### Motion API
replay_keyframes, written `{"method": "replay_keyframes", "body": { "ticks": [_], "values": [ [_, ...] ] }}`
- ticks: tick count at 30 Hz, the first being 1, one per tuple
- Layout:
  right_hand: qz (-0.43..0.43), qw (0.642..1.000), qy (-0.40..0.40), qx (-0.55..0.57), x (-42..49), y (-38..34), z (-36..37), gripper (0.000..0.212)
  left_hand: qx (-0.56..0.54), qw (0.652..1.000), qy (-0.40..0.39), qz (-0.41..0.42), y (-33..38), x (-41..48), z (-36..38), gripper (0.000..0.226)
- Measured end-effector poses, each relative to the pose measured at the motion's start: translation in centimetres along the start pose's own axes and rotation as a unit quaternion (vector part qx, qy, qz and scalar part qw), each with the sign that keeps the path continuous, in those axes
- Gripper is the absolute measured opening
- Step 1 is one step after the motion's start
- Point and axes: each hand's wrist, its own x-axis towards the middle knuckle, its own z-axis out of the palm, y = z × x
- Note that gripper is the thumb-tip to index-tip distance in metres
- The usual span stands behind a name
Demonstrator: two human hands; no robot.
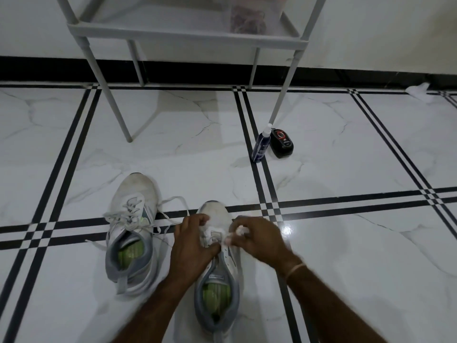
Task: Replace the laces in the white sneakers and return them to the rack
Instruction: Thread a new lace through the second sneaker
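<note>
Over the nearer sneaker (215, 212), the left hand (191, 246) grips its upper while the right hand (258, 241) pinches white lace (239, 230).

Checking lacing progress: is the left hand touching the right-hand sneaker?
Touching. Head view shows the left hand gripping that sneaker over its tongue.

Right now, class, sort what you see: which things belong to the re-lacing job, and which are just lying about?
Job: held sneaker, gripped by left hand; lace, pinched by right hand; laced sneaker; rack.
Lying about: spray bottle; black case; white scrap by the wall; tub on the rack shelf.
</note>
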Motion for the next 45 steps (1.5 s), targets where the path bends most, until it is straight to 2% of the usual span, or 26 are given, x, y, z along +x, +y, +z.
{"method": "replay_keyframes", "body": {
  "ticks": [1, 2, 3, 4, 5, 6, 8, 11, 12, 13, 14, 15, 16, 17, 19, 20, 21, 23, 28, 32, 38, 41, 45],
  "values": [
    [-0.026, 0.999, 0.013, -0.036, -0.1, 0.3, 0.9, 0.028, 0.004, 1.000, -0.001, 0.003, 0.0, 0.0, 0.0, 0.065],
    [-0.037, 0.998, 0.036, -0.020, -0.1, 0.2, 1.3, 0.027, 0.006, 1.000, -0.003, 0.009, 0.0, -0.1, 0.0, 0.064],
    [-0.016, 0.996, 0.070, 0.057, -0.1, 0.0, 1.1, 0.025, 0.009, 1.000, -0.005, 0.014, -0.1, 0.0, 0.0, 0.063],
    [0.033, 0.976, 0.104, 0.187, -0.1, -0.2, 0.3, 0.024, 0.012, 1.000, -0.003, 0.015, -0.3, 0.0, 0.0, 0.062],
    [0.074, 0.940, 0.135, 0.304, 0.1, 0.1, -0.4, 0.024, 0.014, 1.000, 0.000, 0.013, -0.4, 0.1, 0.0, 0.061],
    [0.095, 0.910, 0.159, 0.372, 0.2, 0.2, -1.2, 0.024, 0.014, 1.000, 0.004, 0.010, -0.6, 0.1, 0.0, 0.060],
    [0.081, 0.928, 0.175, 0.320, 0.3, 0.9, -1.9, 0.025, 0.008, 1.000, 0.005, 0.010, -0.8, 0.1, 0.1, 0.059],
    [0.064, 0.971, 0.109, 0.202, 0.9, 1.0, -1.8, 0.009, -0.019, 1.000, 0.015, 0.017, -0.2, -0.1, 0.1, 0.057],
    [0.060, 0.984, 0.099, 0.135, 1.0, 0.6, -1.7, 0.013, -0.022, 0.999, 0.046, 0.015, 0.0, -0.4, 0.1, 0.054],
    [0.058, 0.989, 0.132, 0.025, 1.0, 0.4, -1.4, 0.030, -0.008, 0.995, 0.097, 0.010, 0.2, -0.7, 0.2, 0.049],
    [0.068, 0.976, 0.196, -0.060, 0.8, 0.2, -1.3, 0.043, 0.016, 0.989, 0.144, 0.000, 0.2, -1.0, 0.2, 0.045],
    [0.076, 0.955, 0.270, -0.100, 0.4, -0.4, -1.4, 0.043, 0.028, 0.985, 0.169, -0.022, 0.2, -1.2, 0.1, 0.043],
    [0.088, 0.945, 0.304, -0.082, -0.1, -1.3, -1.4, 0.034, 0.025, 0.985, 0.161, -0.057, 0.3, -1.3, 0.1, 0.045],
    [0.100, 0.951, 0.292, -0.023, -0.5, -2.0, -1.0, 0.029, 0.021, 0.986, 0.130, -0.103, 0.4, -1.3, 0.1, 0.050],
    [0.152, 0.973, 0.145, 0.095, -0.8, -3.0, 0.7, 0.045, 0.042, 0.982, 0.071, -0.172, 0.7, -0.9, 0.3, 0.060],
    [0.162, 0.977, 0.088, 0.111, -0.9, -3.2, 1.7, 0.049, 0.057, 0.980, 0.060, -0.182, 0.8, -0.6, 0.6, 0.058],
    [0.157, 0.977, 0.076, 0.120, -0.7, -3.0, 2.8, 0.043, 0.069, 0.980, 0.057, -0.179, 1.0, -0.2, 0.8, 0.053],
    [0.132, 0.976, 0.105, 0.138, -0.1, -2.4, 4.6, 0.027, 0.083, 0.982, 0.057, -0.158, 0.9, 0.4, 0.9, 0.043],
    [0.156, 0.946, 0.112, 0.263, 0.1, -1.7, 4.9, 0.031, 0.058, 0.989, 0.074, -0.112, 0.4, 0.8, 0.5, 0.030],
    [0.145, 0.943, 0.072, 0.291, -0.2, -1.8, 4.5, 0.027, 0.026, 0.991, 0.101, -0.089, 1.0, 0.6, 0.8, 0.021],
    [0.154, 0.896, 0.036, 0.415, -0.4, -4.9, 0.6, 0.023, -0.184, 0.975, 0.076, -0.095, 2.6, 0.9, -0.1, 0.024],
    [0.103, 0.894, 0.041, 0.434, 0.3, -6.8, -2.7, 0.028, -0.309, 0.946, 0.044, -0.091, 6.2, 1.7, -2.8, 0.027],
    [0.055, 0.896, 0.077, 0.435, 1.8, -10.6, -7.9, 0.024, -0.373, 0.926, 0.034, -0.046, 12.1, 3.2, -7.1, 0.027]
  ]
}}
